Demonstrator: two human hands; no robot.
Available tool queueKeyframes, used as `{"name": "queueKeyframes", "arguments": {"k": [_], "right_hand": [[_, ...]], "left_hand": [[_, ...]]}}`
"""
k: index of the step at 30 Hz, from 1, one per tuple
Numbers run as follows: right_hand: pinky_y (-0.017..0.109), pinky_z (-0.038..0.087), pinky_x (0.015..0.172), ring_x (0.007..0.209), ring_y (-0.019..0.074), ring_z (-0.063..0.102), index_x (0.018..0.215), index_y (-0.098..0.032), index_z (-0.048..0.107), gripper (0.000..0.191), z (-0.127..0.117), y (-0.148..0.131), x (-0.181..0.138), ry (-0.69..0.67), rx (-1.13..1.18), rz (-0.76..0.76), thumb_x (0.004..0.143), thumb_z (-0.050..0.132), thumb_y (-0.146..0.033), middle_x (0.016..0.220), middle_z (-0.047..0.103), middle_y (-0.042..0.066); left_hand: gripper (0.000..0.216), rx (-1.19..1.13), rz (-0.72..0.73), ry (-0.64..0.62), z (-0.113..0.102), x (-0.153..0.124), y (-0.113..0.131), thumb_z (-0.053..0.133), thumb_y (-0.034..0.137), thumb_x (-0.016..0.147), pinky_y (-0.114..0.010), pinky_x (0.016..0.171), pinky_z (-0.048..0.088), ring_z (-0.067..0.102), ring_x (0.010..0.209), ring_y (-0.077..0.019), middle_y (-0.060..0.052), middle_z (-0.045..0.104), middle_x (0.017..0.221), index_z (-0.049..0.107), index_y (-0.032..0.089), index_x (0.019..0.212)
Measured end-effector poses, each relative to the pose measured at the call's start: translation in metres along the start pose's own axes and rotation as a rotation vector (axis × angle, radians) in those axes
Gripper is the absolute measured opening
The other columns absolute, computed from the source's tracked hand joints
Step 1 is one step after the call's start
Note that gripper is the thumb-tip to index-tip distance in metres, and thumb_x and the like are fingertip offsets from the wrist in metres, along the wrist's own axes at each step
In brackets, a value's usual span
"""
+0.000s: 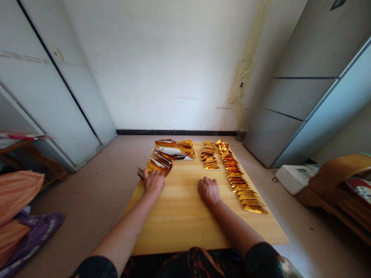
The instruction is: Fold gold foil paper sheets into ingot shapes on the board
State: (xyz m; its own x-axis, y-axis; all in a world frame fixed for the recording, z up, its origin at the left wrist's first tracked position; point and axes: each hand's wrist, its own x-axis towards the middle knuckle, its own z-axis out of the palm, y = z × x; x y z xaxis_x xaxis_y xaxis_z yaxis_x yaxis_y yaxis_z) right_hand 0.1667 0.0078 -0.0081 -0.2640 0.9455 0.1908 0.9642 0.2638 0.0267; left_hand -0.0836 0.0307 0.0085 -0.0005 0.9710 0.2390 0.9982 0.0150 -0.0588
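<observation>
My left hand (154, 182) is at the left edge of the wooden table, its fingers closed on the near end of a fanned stack of gold foil pouches (166, 161). The fingertips are partly hidden against the foil. On the bare middle of the table rests my right hand (209, 190), fingers curled under in a loose fist; anything inside is hidden. To its right runs a long row of overlapping folded gold packets (238, 180). A shorter row of similar packets (209, 155) lies beyond the right hand.
The light wooden table (179, 227) stands before a white wall. More flat gold and white pouches (174, 148) lie at its far left. A grey fridge (290, 85) and wooden furniture (324, 185) stand to the right. Orange and purple bags (43, 231) lie at the left.
</observation>
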Motion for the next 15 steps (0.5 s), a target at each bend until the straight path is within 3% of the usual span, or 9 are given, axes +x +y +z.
{"name": "queueKeyframes", "arguments": {"k": [11,15], "right_hand": [[0.031,0.023,0.066,0.078,0.0167,0.054,0.085,-0.018,0.062,0.024,0.007,0.002,0.001,0.025,-0.011,0.002,0.092,0.039,-0.021,0.087,0.061,0.008],[0.031,0.024,0.066,0.079,0.0169,0.053,0.086,-0.018,0.063,0.024,0.007,0.002,0.000,0.020,-0.005,0.006,0.091,0.040,-0.021,0.087,0.060,0.008]], "left_hand": [[0.032,-0.031,0.050,-0.031,-0.008,0.000,-0.003,0.038,0.013,0.084,-0.050,0.104,0.012,0.055,0.089,-0.0213,-0.004,0.069,0.083,0.067,0.023,0.076],[0.032,-0.017,0.065,-0.046,-0.009,0.001,-0.004,0.038,0.015,0.084,-0.046,0.101,0.020,0.057,0.089,-0.0235,-0.007,0.070,0.085,0.069,0.020,0.077]]}}
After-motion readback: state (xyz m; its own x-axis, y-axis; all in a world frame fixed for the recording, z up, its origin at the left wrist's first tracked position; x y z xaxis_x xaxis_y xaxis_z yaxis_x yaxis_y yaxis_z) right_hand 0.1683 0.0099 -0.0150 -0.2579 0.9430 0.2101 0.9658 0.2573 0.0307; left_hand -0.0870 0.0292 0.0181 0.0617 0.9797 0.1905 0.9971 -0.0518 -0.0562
